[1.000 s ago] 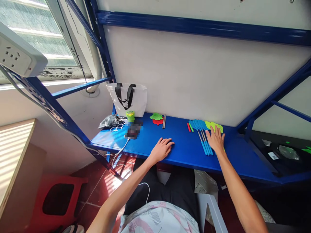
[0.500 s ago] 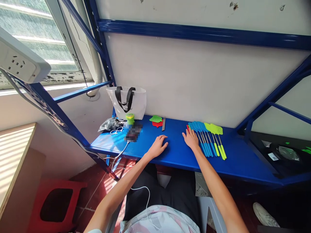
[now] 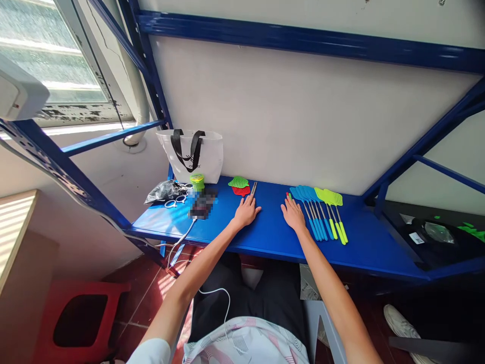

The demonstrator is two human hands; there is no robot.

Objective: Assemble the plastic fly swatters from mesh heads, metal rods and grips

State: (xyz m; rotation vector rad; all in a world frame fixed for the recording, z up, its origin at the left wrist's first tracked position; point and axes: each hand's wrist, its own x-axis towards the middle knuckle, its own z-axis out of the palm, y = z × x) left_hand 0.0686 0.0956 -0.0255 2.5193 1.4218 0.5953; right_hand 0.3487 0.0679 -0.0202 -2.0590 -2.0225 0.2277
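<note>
Blue bench (image 3: 364, 243) below my remote view: my left hand (image 3: 245, 213) and right hand (image 3: 293, 214) lay flat, fingers (image 3: 251, 202) open and empty, near a red swatter (image 3: 241, 191) and blue swatters (image 3: 302, 193); lifting one called for closing them.

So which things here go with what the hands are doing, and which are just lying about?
Seems to go with the hands:
left hand, flat on the blue steel shelf, near red-and-green mesh swatter heads and thin metal sticks
right hand, beside blue plastic fly swatters and lime-green plastic fly swatters

Just lying about:
white tote bag
crumpled silver plastic bag
white cable
red plastic stool
</note>
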